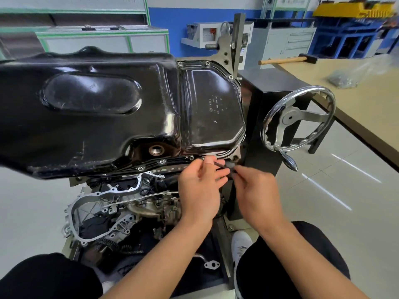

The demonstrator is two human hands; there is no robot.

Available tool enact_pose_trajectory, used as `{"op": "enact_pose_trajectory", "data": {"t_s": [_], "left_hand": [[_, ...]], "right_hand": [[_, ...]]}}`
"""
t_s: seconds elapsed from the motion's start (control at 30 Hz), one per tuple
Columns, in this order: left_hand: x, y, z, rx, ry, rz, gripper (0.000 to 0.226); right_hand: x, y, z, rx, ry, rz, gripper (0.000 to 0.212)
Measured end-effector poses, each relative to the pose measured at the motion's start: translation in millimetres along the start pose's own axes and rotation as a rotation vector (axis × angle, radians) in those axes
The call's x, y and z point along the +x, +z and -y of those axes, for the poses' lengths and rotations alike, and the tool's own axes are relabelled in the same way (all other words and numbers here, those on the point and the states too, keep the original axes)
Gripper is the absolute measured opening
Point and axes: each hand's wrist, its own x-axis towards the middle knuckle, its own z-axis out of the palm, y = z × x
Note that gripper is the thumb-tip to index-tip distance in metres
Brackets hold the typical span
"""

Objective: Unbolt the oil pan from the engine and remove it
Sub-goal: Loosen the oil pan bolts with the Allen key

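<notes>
Here, engine (121, 210): mounted upside down on a stand (257, 126), timing end toward the camera (bare cast cover and chain visible low in view).
Oil pan (103, 108): black, glossy, still seated on top of the engine; it fills the upper left and centre of the view.
Drain opening (156, 149): in a recess on the pan's near side, threads showing.
Flange bolts (162, 161): several sit in a row along the near flange; more are in place at the far right corner.
Slim dark tool (225, 166): held at the near right corner of the pan flange, lying roughly level between the two hands (type not readable, partly covered by fingers).
Left hand (200, 190): fingers curled, thumb and forefinger pinching the front end of the tool right at the flange edge; cannot tell whether a bolt is under the fingertips.
Right hand (257, 190): fingers curled, fingertips pinching the tool's rear end, just beside the left hand.
Handwheel (300, 119): chrome, on the stand's right side, handle pointing down.
Table (367, 108): tan top, at right, well apart from the hands.
Hammer (287, 60): wooden handle, lying on the table's far end.
Plastic bag (343, 79): clear, crumpled, on the table near the hammer.
White shoe (240, 247): on the stand's base, below the right forearm.
</notes>
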Motion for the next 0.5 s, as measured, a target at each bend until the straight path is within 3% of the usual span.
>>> {"op": "enact_pose_trajectory", "data": {"t_s": [0.1,0.2,0.5], "left_hand": [[8.6,-12.6,4.8,0.531,0.179,0.092,0.029],[10.4,-16.7,5.8,0.838,0.307,0.16,0.033],[13.4,-17.6,0.2,0.941,0.337,0.181,0.031]], "right_hand": [[-21.3,8.7,-0.8,0.032,0.058,0.157,0.041],[-33.7,13.2,9.5,0.149,0.074,0.256,0.046],[-42.2,23.2,30.0,0.407,0.147,0.303,0.034]]}}
